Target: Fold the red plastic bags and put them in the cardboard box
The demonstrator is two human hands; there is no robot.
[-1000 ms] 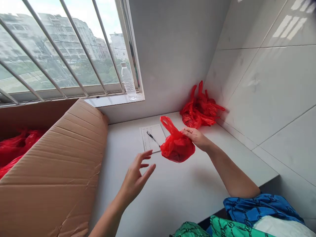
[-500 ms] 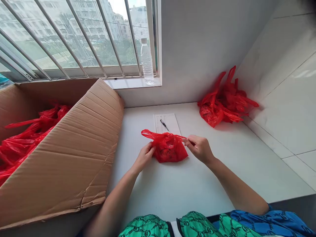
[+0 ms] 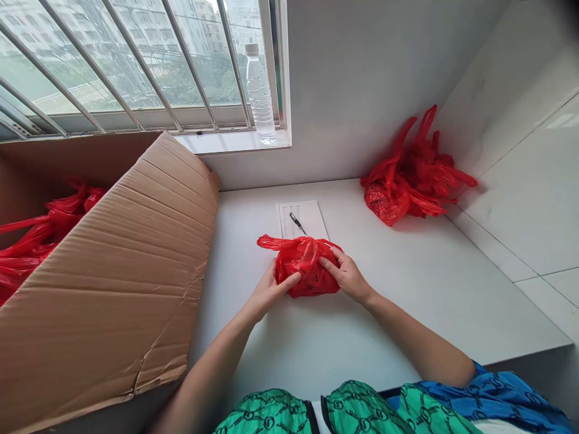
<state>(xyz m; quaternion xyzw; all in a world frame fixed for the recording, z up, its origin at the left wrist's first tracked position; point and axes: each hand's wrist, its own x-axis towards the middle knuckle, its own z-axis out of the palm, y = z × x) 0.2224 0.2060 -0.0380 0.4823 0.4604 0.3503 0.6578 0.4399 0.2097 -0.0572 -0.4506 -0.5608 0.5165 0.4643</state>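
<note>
A small filled red plastic bag [image 3: 304,265] rests on the white counter [image 3: 407,289] in front of me. My left hand [image 3: 269,292] grips its left side, thumb pressed on top. My right hand [image 3: 346,276] grips its right side with fingers curled onto the plastic. One bag handle sticks out to the left; the other lies folded over the top.
A sheet of paper [image 3: 312,216] with a pen [image 3: 297,222] lies just behind the bag. A heap of red bags [image 3: 409,181] sits in the far right corner. A large cardboard box [image 3: 104,265] holding more red bags [image 3: 31,235] stands at left. A water bottle [image 3: 260,93] is on the windowsill.
The bag, held up by my right hand a second ago, came down onto the counter. My left hand reached in, and both hands now press on the bag's body.
</note>
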